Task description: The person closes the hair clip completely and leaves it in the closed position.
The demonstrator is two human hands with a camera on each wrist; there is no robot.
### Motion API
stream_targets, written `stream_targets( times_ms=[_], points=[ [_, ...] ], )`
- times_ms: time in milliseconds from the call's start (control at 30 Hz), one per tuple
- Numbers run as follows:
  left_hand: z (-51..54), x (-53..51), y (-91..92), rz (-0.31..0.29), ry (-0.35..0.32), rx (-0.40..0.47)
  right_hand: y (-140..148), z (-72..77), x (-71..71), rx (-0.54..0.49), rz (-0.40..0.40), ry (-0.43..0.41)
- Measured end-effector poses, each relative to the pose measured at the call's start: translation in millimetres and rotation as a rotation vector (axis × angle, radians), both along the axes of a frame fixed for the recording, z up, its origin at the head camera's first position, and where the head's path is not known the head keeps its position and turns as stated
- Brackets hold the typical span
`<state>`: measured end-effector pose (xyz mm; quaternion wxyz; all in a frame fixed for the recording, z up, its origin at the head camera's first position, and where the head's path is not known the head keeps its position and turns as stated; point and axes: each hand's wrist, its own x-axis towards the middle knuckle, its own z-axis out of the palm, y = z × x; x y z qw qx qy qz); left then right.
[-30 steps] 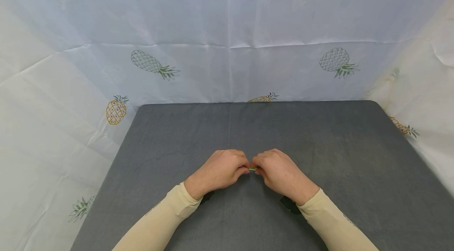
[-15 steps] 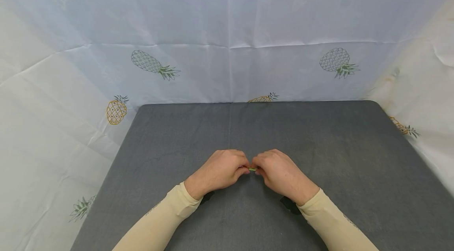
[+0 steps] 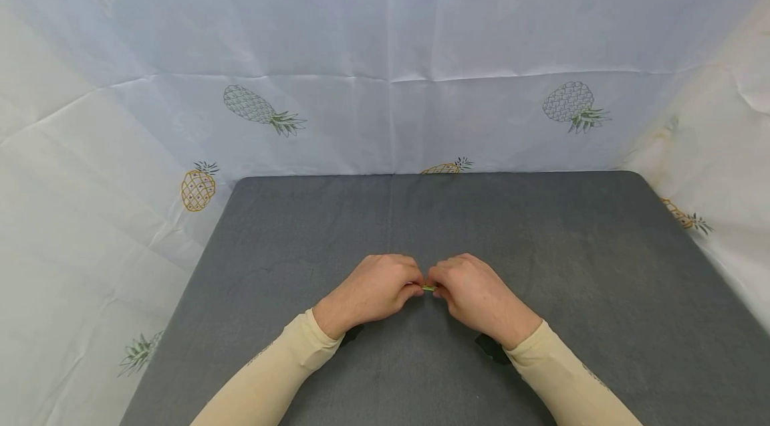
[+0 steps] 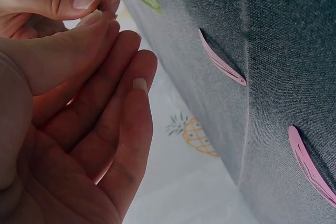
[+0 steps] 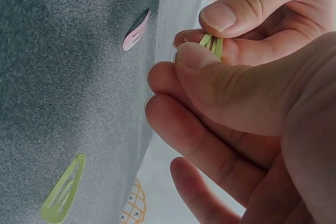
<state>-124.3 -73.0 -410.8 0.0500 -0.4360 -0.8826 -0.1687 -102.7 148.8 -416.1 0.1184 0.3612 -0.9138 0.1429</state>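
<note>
A: Basically nothing's moved since the second-ago head frame: left hand and right hand sit in the same spot, same pose. Where's the thing?

B: Green clip, held up off the tabletop, between the two sets of fingertips. Slats peek out in the right wrist view. Ends covered, so can't tell if it's snapped flat or sprung.

A: Grip state?

B: Left grip: thumb and forefinger nearly together, pinching one end. Right grip: same pinch, other end. Remaining fingers on both curve loosely, holding nothing.

A: Doing it well?

B: My read: it's being worked from both ends. Thumbs on the flat frame, not the thin slats. Even pressure, forefingers backing it, wrists level so it doesn't twist. Probably springy; a lopsided pinch could flick it away.

A: Around it?

B: Left wrist view: two pink clips on the tabletop, apart from each other, another green one farther off. Right wrist view: loose green clip, two pinks. Can't tell if they're the same pieces. Head view shows none of the loose ones.

A: Past that?

B: Pineapple-print sheet hanging behind the far edge.
</note>
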Motion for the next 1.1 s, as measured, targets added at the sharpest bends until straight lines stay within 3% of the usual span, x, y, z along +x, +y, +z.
stream_targets(
  times_ms=[1100],
  points=[
    [-1.0,0.8,0.9,-0.014,0.016,-0.003,0.8,-0.7,0.5,-0.002,0.019,0.013]
  ],
)
